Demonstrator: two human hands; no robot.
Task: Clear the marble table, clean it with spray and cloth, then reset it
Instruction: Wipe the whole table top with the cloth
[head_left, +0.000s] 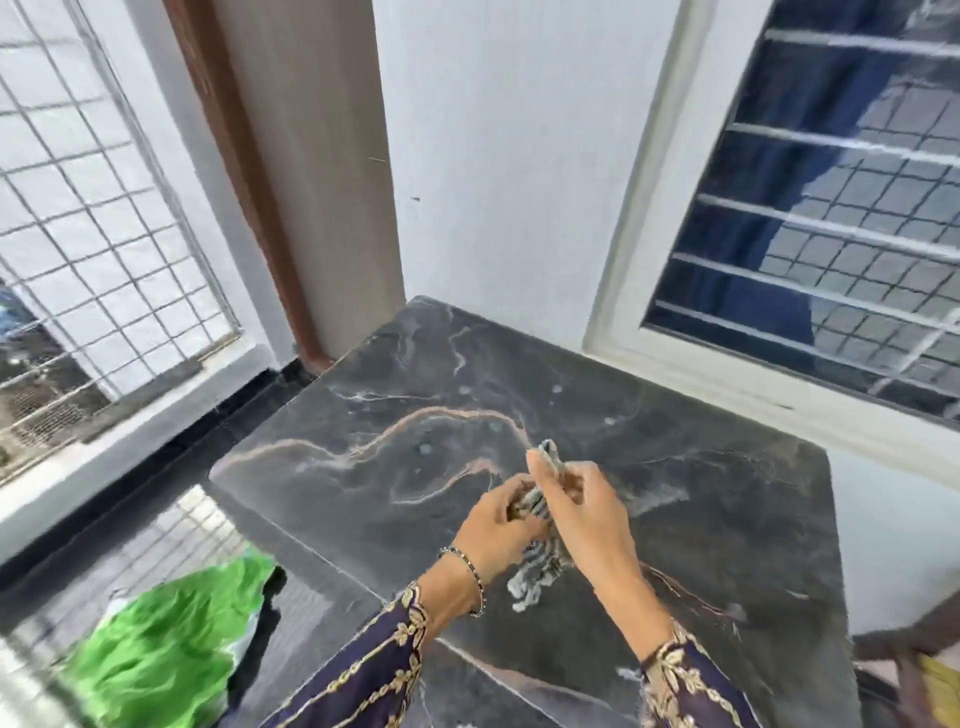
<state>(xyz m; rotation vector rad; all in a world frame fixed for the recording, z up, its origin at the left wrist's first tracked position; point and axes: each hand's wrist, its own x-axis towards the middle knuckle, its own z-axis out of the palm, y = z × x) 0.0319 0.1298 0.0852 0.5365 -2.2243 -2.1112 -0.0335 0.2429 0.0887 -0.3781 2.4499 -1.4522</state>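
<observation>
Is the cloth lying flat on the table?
No, the cloth is bunched up between the left hand and right hand, above the marble table.

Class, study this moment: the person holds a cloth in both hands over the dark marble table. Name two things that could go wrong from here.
1. The striped grey-and-white cloth is bunched between the left hand and right hand, so a wipe may miss the pale droplets dotting the dark veined marble table.
2. The crumpled green plastic bag lies on the floor beside the table, perhaps a trip hazard.
</observation>
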